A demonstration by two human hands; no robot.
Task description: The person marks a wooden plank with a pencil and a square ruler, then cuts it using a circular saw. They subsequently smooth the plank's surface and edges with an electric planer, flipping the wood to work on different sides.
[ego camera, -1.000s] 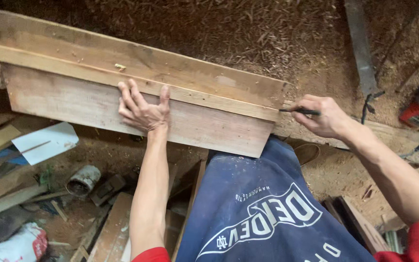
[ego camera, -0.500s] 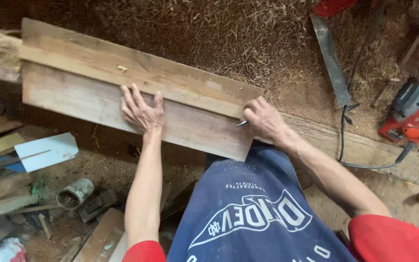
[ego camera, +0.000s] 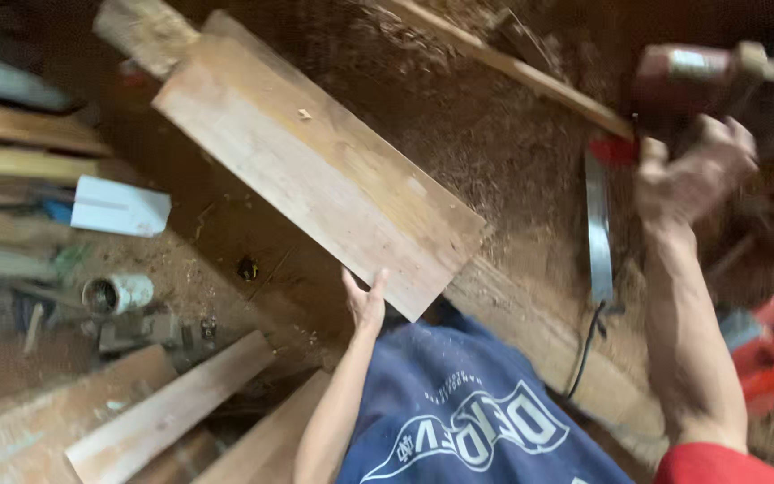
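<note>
The wide plank (ego camera: 315, 170), which lay almost level across the far side of the view half a second ago, now runs on a steep diagonal from the far left down to its near end at centre. The thin strip that sat along its far edge no longer shows on it. The left hand (ego camera: 365, 303) has come off the plank's face; it now sits at the near corner with fingers spread, touching the edge, though whether it grips cannot be told. The right hand (ego camera: 692, 179) has left the plank altogether and is raised at the far right, blurred, fingers loosely curled just below a red power tool (ego camera: 683, 85); contact is unclear. Sawdust covers the surface (ego camera: 512, 170).
</note>
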